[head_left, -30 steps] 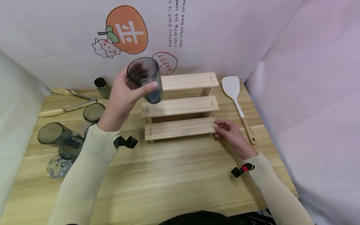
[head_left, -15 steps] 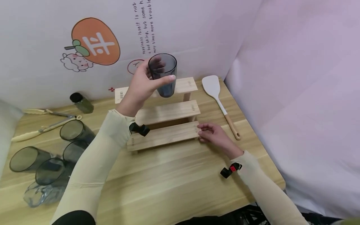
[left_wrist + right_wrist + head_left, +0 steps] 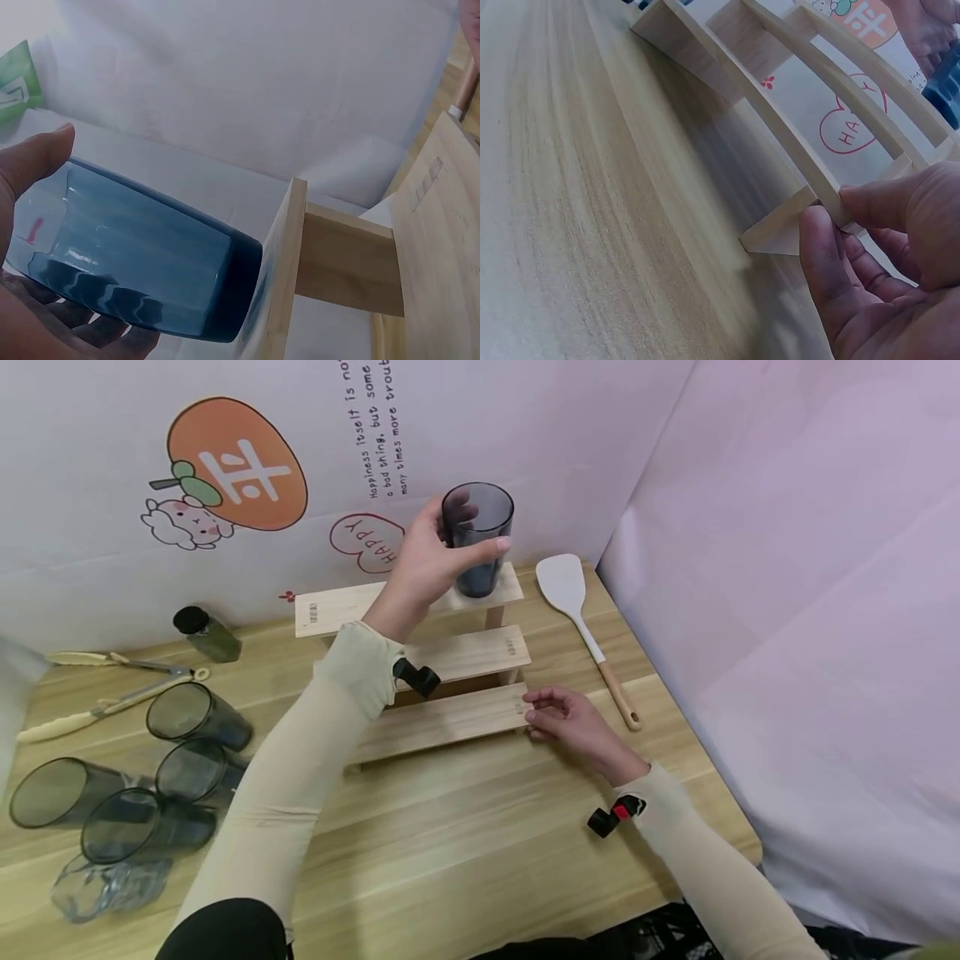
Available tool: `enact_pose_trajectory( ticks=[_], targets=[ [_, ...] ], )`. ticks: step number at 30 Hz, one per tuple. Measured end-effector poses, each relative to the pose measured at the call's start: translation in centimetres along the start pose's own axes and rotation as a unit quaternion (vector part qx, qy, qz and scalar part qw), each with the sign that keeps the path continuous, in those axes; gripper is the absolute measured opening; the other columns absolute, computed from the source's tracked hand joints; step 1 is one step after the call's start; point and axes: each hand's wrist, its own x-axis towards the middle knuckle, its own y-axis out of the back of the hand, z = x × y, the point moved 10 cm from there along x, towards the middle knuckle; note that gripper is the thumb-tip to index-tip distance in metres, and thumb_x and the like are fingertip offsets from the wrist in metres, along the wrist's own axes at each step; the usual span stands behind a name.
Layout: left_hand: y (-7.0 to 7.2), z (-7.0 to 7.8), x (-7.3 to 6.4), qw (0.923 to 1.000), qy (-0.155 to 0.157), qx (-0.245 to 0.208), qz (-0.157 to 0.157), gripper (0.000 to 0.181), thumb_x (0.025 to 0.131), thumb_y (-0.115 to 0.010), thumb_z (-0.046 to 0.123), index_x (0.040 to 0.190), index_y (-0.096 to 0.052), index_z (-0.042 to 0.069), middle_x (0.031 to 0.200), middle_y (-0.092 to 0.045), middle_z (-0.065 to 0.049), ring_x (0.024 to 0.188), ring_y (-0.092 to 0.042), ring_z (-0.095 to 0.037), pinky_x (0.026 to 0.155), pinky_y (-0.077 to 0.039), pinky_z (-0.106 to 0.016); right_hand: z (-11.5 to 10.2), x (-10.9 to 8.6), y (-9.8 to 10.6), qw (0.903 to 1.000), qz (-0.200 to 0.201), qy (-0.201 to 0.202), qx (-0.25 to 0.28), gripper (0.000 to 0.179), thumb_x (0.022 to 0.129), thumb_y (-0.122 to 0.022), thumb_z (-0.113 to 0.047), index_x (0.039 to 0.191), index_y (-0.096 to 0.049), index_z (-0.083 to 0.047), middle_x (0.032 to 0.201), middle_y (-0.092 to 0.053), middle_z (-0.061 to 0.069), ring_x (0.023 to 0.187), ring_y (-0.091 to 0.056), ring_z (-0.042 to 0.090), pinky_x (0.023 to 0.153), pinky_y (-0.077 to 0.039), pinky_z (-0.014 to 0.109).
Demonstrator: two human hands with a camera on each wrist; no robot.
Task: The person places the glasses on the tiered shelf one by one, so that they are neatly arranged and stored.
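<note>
In the head view my left hand grips a blue-grey drinking glass, mouth up, thumb on one side and fingers round the other. The glass is at the right part of the top board of a three-tier wooden rack. In the left wrist view the glass's base is very close to that board; whether they touch I cannot tell. My right hand pinches the right end of the lowest board. Its thumb shows on the board's edge in the right wrist view.
Several tinted glasses and a clear glass stand at the left, partly overlapping. Behind them are tongs and a black-capped jar. A white spatula with a wooden handle lies right of the rack. Cloth walls border the table.
My left hand has carried the glass rightward along the rack to the top board's right part. The head view has turned to the right. My right hand keeps its hold on the lowest board.
</note>
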Motion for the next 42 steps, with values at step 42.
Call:
enact_pose_trajectory(
  ticks=[42],
  targets=[
    [12.4,3.3,-16.0,0.9614,-0.144,0.16,0.171,0.058,0.096,-0.068,0.008,0.147,-0.041,-0.002,0.148,-0.046,-0.012,0.138,-0.04,-0.021,0.113,-0.033,-0.036,0.3,0.9,-0.1,1.0,0.004,0.002,-0.005,0.038,0.098,-0.069,-0.007,0.132,-0.056,0.004,0.126,-0.056,0.021,0.101,-0.066,0.028,0.086,-0.057,0.037]
  ],
)
